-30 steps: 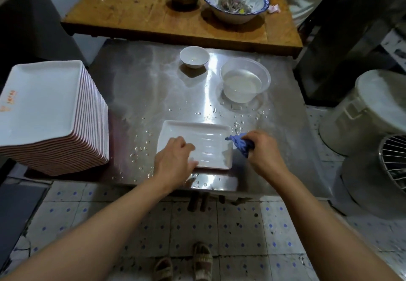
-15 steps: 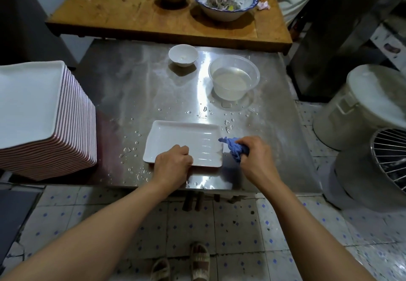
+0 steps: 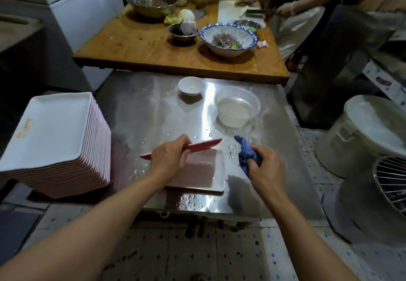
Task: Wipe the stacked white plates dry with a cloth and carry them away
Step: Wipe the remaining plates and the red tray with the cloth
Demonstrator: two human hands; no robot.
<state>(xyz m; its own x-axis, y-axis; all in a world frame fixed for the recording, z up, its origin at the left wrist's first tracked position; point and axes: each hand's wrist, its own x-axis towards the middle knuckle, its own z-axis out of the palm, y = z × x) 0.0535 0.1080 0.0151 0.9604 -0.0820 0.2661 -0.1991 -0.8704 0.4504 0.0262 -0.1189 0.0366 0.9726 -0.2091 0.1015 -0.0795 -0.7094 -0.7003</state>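
**Plate tipped up on the wet steel surface**

At six o'clock on the steel surface [image 3: 140,113], the left hand [image 3: 169,160] holds a rectangular plate [image 3: 204,168] by its far edge, fingers curled over the red rim, the plate tilted so that its pale underside faces the camera and its near edge is down by the surface. Just beside it at three o'clock, the right hand [image 3: 265,171] has its grip closed round a bunched blue cloth [image 3: 248,155], one end sticking up; cloth and plate are apart. Water drops lie around the plate.

At nine o'clock stands the tall stack of white plates [image 3: 52,135] with red-edged rims. An orange mark is printed on the top plate's left border, too small to read.

Toward twelve o'clock sit a small white bowl [image 3: 190,85] and a clear bowl [image 3: 237,106] holding cloudy liquid. Beyond them, a wooden table [image 3: 136,45] carries a blue-rimmed bowl [image 3: 228,39].
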